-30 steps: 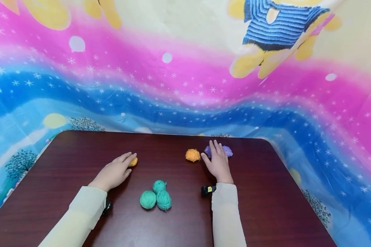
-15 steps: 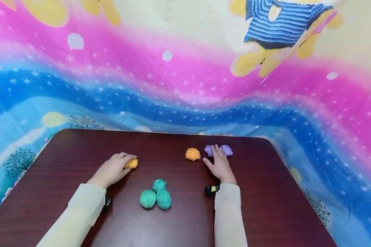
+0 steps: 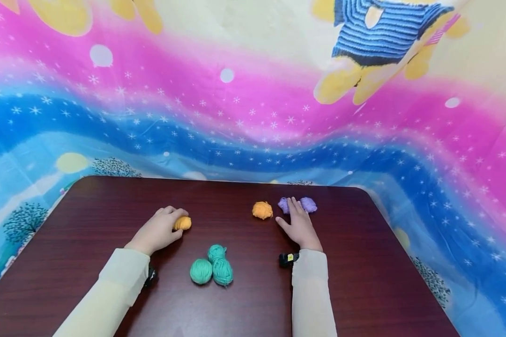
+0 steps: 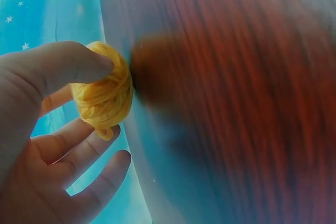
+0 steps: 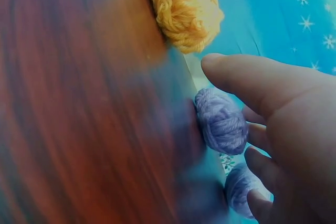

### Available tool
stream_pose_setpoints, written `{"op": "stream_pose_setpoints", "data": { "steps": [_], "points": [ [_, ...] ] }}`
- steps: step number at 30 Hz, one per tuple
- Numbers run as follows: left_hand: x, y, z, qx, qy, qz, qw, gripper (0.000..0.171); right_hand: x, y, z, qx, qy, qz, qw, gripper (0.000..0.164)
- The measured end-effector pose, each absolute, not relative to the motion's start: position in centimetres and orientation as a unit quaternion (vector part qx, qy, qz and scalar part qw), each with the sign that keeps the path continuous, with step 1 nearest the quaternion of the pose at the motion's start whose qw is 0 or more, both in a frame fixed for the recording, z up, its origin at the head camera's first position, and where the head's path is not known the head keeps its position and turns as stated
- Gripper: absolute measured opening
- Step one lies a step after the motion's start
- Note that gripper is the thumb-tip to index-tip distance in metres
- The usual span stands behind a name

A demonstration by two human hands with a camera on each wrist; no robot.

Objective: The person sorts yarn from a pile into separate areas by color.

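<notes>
My left hand (image 3: 156,230) pinches a small yellow ball of yarn (image 3: 183,223) at the left of the table. In the left wrist view the thumb lies across the yellow yarn ball (image 4: 107,100), a finger is partly hidden behind it, and the other fingers extend below. My right hand (image 3: 300,228) reaches to two purple balls of yarn (image 3: 308,205) at the back right, partly covering the left one. The right wrist view shows its thumb apart from the nearer purple ball (image 5: 221,121); whether the other fingertips touch the purple yarn I cannot tell.
An orange-yellow ball of yarn (image 3: 262,210) sits left of the purple ones. Three green balls of yarn (image 3: 201,271) lie grouped at the middle front of the dark wooden table (image 3: 244,309). A printed cloth (image 3: 185,117) hangs behind the table.
The left hand has taken a pinch on the yellow yarn ball, which now shows more and sits slightly further right. The right hand drew back a little at first, then stayed in place.
</notes>
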State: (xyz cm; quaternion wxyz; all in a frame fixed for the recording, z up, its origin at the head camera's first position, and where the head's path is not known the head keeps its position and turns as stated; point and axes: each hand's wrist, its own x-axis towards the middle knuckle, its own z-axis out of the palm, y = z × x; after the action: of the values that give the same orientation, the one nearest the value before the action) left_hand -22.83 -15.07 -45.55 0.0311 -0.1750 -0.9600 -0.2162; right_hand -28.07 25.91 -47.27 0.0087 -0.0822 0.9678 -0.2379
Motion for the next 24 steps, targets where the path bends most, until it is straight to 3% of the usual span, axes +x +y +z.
{"op": "stream_pose_setpoints", "data": {
  "steps": [5, 17, 24],
  "points": [
    [-22.9, -14.6, -45.4, -0.177, -0.959, -0.218, 0.031, 0.040, -28.1, 25.6, -47.0, -0.097, 0.973, -0.210, 0.025, 0.082],
    [-23.4, -11.0, -43.7, -0.185, -0.948, -0.244, 0.084, 0.043, -28.0, 27.0, -44.8, -0.157, 0.982, -0.096, 0.051, 0.080],
    [-24.2, -8.4, -43.0, -0.178, -0.933, -0.303, 0.071, 0.042, -27.8, 27.5, -44.3, -0.170, 0.982, -0.051, 0.064, 0.083]
  ]
}}
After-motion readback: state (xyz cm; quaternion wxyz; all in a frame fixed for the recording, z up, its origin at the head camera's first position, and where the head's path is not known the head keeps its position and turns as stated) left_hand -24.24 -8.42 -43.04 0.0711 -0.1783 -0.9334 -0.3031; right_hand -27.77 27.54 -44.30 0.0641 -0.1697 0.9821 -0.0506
